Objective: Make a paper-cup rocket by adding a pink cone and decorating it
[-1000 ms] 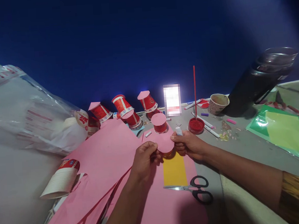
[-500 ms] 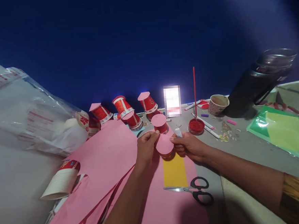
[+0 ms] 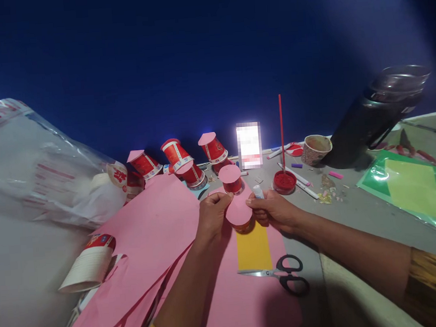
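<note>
A left hand, lower a second ago, pinches the pink disc's upper-left edge; the right hand clamps its right edge and a white tube, above the grey tabletop by a blue wall.

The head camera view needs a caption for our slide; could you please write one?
Left hand and right hand hold a pink disc over a cup, with black-handled scissors lying nearer the wearer.
</note>
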`<state>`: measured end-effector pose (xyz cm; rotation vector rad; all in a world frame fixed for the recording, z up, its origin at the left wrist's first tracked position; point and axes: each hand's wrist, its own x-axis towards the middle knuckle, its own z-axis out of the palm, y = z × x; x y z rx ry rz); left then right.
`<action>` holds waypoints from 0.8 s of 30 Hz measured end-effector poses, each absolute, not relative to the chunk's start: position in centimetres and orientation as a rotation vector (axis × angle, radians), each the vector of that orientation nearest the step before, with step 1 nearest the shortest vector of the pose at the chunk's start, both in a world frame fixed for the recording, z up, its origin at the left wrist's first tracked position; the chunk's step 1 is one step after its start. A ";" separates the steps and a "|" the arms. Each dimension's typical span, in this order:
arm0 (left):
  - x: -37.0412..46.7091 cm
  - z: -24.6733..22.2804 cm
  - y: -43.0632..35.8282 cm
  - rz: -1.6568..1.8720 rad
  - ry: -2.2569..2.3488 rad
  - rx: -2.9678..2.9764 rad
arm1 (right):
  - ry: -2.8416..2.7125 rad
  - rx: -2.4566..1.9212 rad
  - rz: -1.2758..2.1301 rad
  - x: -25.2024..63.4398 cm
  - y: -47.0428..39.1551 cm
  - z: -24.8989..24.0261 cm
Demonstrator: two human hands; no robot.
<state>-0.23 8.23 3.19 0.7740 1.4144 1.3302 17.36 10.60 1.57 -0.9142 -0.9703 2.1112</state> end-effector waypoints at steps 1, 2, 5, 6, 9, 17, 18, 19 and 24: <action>-0.2 3.1 8.2 1.325 1.408 0.762 | -0.972 -0.912 2.113 17.4 10.6 1.6; -0.2 3.0 8.2 1.320 1.403 0.751 | -0.973 -0.909 2.115 17.3 10.6 1.5; -0.3 3.1 8.2 1.307 1.394 0.723 | -0.977 -0.906 2.118 17.3 10.6 1.4; -0.3 3.1 8.2 1.305 1.391 0.715 | -0.978 -0.906 2.118 17.3 10.6 1.4; -0.3 3.3 8.2 1.298 1.378 0.687 | -0.980 -0.912 2.118 17.4 10.6 1.3; 0.0 3.4 8.0 1.271 1.291 0.617 | -0.984 -0.902 2.121 17.5 10.6 1.4; 0.0 3.4 8.0 1.269 1.278 0.611 | -0.985 -0.900 2.121 17.5 10.6 1.4; 0.0 3.3 8.1 1.268 1.267 0.605 | -0.985 -0.898 2.122 17.4 10.6 1.4; -0.1 3.2 8.1 1.265 1.244 0.588 | -0.988 -0.895 2.133 17.4 10.6 1.5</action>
